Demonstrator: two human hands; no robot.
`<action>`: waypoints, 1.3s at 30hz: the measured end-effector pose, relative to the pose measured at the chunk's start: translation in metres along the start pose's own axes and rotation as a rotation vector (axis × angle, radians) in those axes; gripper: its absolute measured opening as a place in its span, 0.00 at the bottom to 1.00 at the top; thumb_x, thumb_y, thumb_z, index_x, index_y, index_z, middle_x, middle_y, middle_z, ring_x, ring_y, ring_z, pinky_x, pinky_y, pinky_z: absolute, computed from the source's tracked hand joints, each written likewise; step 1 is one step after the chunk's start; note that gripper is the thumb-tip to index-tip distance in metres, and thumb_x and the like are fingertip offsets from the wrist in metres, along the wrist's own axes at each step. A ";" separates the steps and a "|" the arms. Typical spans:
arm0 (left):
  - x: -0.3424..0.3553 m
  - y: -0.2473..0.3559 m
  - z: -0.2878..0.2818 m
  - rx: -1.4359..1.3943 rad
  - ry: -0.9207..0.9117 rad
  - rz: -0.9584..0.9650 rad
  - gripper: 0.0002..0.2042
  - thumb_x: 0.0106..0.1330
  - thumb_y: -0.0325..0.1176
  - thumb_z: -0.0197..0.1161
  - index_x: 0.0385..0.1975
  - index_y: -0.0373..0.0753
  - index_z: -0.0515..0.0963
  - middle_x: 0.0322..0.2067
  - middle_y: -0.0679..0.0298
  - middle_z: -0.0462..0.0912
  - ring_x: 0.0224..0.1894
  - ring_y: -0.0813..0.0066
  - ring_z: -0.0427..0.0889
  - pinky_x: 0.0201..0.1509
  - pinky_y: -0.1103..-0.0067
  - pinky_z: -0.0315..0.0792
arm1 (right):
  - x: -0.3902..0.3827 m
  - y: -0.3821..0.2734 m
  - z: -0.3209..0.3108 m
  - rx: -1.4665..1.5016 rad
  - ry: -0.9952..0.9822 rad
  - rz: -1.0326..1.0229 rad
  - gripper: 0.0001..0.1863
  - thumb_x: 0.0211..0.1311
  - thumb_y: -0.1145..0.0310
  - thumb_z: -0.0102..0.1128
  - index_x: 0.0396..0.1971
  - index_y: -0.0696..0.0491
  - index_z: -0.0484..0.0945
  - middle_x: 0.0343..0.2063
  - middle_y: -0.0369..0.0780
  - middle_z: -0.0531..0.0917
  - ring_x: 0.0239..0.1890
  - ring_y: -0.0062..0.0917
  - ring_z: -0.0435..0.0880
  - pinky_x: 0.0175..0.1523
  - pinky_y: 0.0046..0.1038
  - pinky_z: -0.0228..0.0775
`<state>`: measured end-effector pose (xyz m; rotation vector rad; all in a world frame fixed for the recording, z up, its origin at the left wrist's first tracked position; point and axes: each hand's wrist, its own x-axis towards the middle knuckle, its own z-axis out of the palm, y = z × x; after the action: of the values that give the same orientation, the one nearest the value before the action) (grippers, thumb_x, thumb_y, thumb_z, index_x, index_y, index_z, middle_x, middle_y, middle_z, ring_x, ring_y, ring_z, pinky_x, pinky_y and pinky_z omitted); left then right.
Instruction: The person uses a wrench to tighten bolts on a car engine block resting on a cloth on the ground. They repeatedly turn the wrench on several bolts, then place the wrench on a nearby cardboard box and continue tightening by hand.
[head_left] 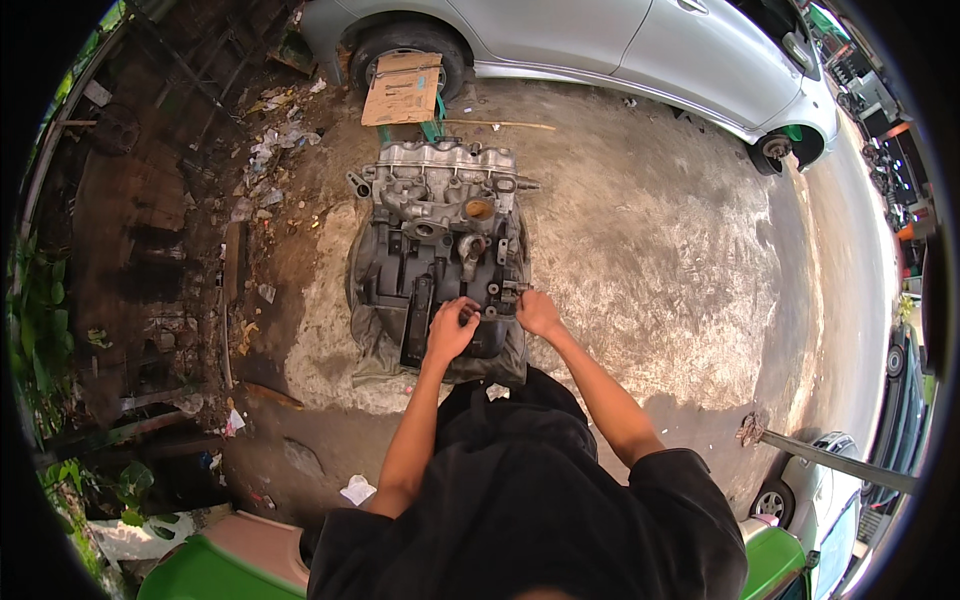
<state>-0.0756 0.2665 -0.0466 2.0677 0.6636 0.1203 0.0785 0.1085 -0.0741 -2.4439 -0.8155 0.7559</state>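
Observation:
An engine (410, 265) stands on the ground right in front of me, its ribbed silvery cover (445, 157) at the far end and dark block parts nearer. My left hand (452, 330) is at the near middle of the engine, fingers curled toward the thumb; a dark spot shows between them, and what they grip is too small to name. At the engine's right side, my right hand (541, 315) is closed beside a small metal fitting (509, 291). Its fingertips are partly hidden, so what they hold cannot be made out. Dark cloth or sheeting (372, 350) lies under the engine.
Beyond the engine, a flat piece of cardboard (402, 88) rests on a green stool (432, 131) by the wheel of a silver car (560, 35). Litter (270, 150) is scattered along the left. A pole (840, 460) juts in at right. Green and pink panels (215, 560) are behind me.

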 end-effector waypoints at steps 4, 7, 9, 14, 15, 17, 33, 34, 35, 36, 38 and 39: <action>0.000 0.000 -0.001 0.021 -0.032 0.015 0.08 0.66 0.33 0.66 0.41 0.40 0.83 0.33 0.62 0.84 0.41 0.61 0.83 0.52 0.63 0.76 | -0.025 -0.009 0.040 0.078 0.194 0.103 0.17 0.71 0.63 0.53 0.36 0.64 0.81 0.29 0.63 0.84 0.35 0.60 0.85 0.43 0.53 0.80; -0.001 0.001 -0.002 0.041 -0.064 0.010 0.07 0.67 0.33 0.66 0.41 0.41 0.83 0.34 0.63 0.84 0.43 0.62 0.82 0.50 0.63 0.76 | -0.030 -0.010 0.044 0.106 0.246 0.124 0.17 0.73 0.63 0.51 0.39 0.64 0.80 0.27 0.63 0.83 0.34 0.61 0.85 0.42 0.54 0.80; 0.001 0.002 -0.002 0.061 -0.081 0.024 0.07 0.67 0.33 0.65 0.42 0.42 0.83 0.34 0.64 0.84 0.44 0.62 0.81 0.50 0.64 0.76 | -0.030 -0.007 0.041 0.118 0.280 0.106 0.17 0.74 0.64 0.50 0.42 0.64 0.79 0.27 0.63 0.83 0.34 0.60 0.85 0.41 0.55 0.79; 0.002 -0.001 -0.003 0.078 -0.125 0.010 0.07 0.68 0.33 0.65 0.42 0.42 0.84 0.33 0.63 0.84 0.44 0.63 0.81 0.50 0.64 0.76 | -0.033 0.002 0.032 0.152 0.427 0.200 0.14 0.73 0.68 0.51 0.47 0.64 0.75 0.22 0.57 0.84 0.27 0.51 0.87 0.36 0.51 0.80; 0.002 -0.001 -0.004 0.064 -0.112 0.027 0.08 0.68 0.33 0.65 0.43 0.41 0.84 0.34 0.62 0.85 0.44 0.62 0.81 0.51 0.64 0.76 | -0.033 0.004 0.027 0.306 0.415 0.213 0.13 0.72 0.69 0.52 0.47 0.64 0.75 0.21 0.54 0.85 0.25 0.47 0.87 0.34 0.47 0.80; 0.002 0.000 -0.004 0.041 -0.127 0.015 0.09 0.67 0.31 0.65 0.44 0.38 0.84 0.36 0.60 0.86 0.44 0.62 0.82 0.53 0.64 0.75 | -0.036 0.009 0.011 0.627 0.306 0.341 0.13 0.71 0.71 0.54 0.48 0.64 0.75 0.19 0.50 0.85 0.20 0.38 0.88 0.31 0.41 0.80; -0.002 -0.002 -0.006 -0.025 -0.070 0.078 0.08 0.66 0.31 0.65 0.42 0.39 0.83 0.33 0.61 0.84 0.45 0.59 0.80 0.51 0.64 0.75 | 0.020 0.030 -0.030 0.688 0.320 0.357 0.10 0.58 0.69 0.69 0.25 0.62 0.87 0.20 0.41 0.89 0.23 0.24 0.90 0.36 0.27 0.82; -0.002 -0.002 -0.005 -0.030 -0.065 0.070 0.08 0.66 0.31 0.65 0.42 0.39 0.83 0.33 0.61 0.84 0.45 0.59 0.80 0.51 0.63 0.75 | 0.024 0.029 -0.030 0.653 0.316 0.324 0.12 0.59 0.67 0.68 0.25 0.62 0.87 0.20 0.42 0.89 0.23 0.25 0.90 0.37 0.28 0.83; -0.002 -0.002 -0.005 -0.038 -0.073 0.050 0.08 0.66 0.31 0.64 0.43 0.39 0.83 0.33 0.61 0.84 0.45 0.59 0.80 0.51 0.63 0.75 | 0.027 0.028 -0.030 0.617 0.313 0.322 0.14 0.61 0.66 0.67 0.25 0.62 0.87 0.20 0.42 0.89 0.24 0.26 0.90 0.38 0.28 0.83; -0.002 -0.002 -0.004 -0.025 -0.065 0.069 0.08 0.66 0.31 0.64 0.43 0.39 0.83 0.33 0.61 0.84 0.45 0.59 0.80 0.51 0.63 0.75 | 0.030 0.027 -0.029 0.592 0.304 0.338 0.15 0.62 0.64 0.66 0.24 0.62 0.87 0.20 0.43 0.89 0.24 0.28 0.90 0.39 0.28 0.83; -0.001 -0.003 -0.004 -0.006 -0.072 0.081 0.09 0.66 0.31 0.64 0.43 0.39 0.83 0.33 0.61 0.84 0.45 0.58 0.80 0.51 0.63 0.75 | 0.040 0.025 -0.030 0.461 0.280 0.328 0.18 0.65 0.61 0.63 0.25 0.63 0.86 0.20 0.44 0.89 0.24 0.31 0.90 0.41 0.29 0.83; -0.001 -0.002 -0.004 -0.005 -0.067 0.085 0.09 0.65 0.30 0.64 0.43 0.38 0.83 0.33 0.60 0.85 0.45 0.59 0.81 0.51 0.63 0.75 | 0.045 0.024 -0.031 0.413 0.256 0.363 0.20 0.66 0.60 0.61 0.25 0.63 0.86 0.20 0.44 0.88 0.25 0.32 0.90 0.42 0.30 0.83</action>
<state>-0.0791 0.2699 -0.0461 2.0865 0.5348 0.1009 0.1377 0.1128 -0.0803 -2.2612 -0.1010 0.6381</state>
